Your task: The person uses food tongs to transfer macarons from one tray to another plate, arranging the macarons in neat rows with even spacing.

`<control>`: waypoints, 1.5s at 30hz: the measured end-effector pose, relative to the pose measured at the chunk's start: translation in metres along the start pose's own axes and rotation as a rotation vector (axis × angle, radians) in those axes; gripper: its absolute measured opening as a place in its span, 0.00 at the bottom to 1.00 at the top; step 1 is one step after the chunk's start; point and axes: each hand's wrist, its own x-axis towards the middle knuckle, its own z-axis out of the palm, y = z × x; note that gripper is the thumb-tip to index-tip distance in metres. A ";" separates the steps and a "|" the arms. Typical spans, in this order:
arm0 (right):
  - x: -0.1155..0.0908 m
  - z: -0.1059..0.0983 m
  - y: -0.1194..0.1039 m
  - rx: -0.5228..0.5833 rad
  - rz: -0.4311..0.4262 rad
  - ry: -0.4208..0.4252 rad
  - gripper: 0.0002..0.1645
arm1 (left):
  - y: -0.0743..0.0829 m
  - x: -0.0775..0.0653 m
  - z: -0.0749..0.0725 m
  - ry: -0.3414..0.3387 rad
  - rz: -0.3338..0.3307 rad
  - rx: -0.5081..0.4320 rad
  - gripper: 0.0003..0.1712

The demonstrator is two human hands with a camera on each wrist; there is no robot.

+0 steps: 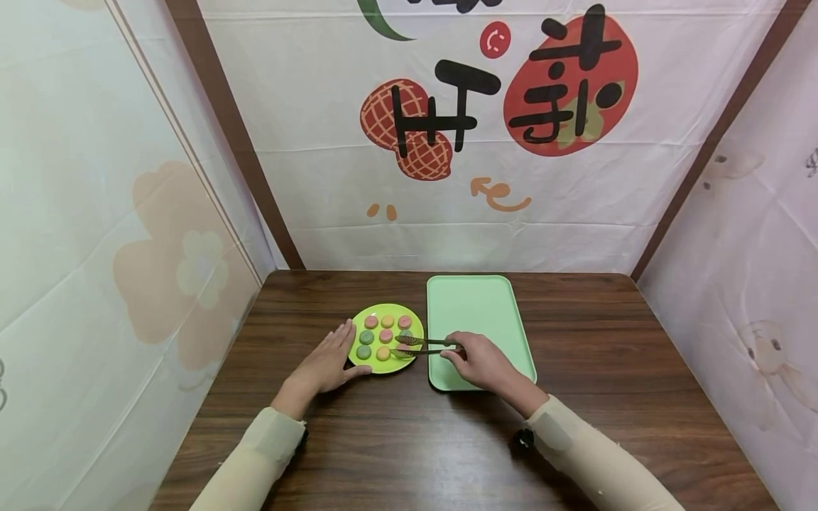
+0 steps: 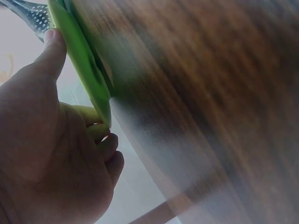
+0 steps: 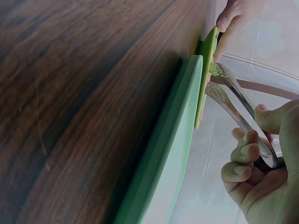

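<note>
On the table lies a lime-green plate (image 1: pixel 391 366) with rows of pink, yellow and green macarons, among them a pink macaron (image 1: pixel 386 336). My left hand (image 1: pixel 329 360) rests against the plate's left edge, fingers extended and thumb spread along the near rim. In the left wrist view, its thumb (image 2: pixel 55 51) touches the green rim. My right hand (image 1: pixel 481 360) holds metal tongs (image 1: pixel 429 346) with perforated tips. Those tips are apart over the plate's right side, around the lower right pink macaron (image 1: pixel 403 348), which they partly hide.
A mint-green tray (image 1: pixel 476 305) with a raised rim lies just right of the plate, under my right hand. Dark wood table (image 1: pixel 409 440) surrounds both. A printed fabric wall (image 1: pixel 319 213) stands behind the table, with more fabric at both sides.
</note>
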 end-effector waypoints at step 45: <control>-0.009 -0.005 0.005 0.027 0.012 0.039 0.17 | 0.002 0.001 0.002 -0.019 -0.018 -0.005 0.61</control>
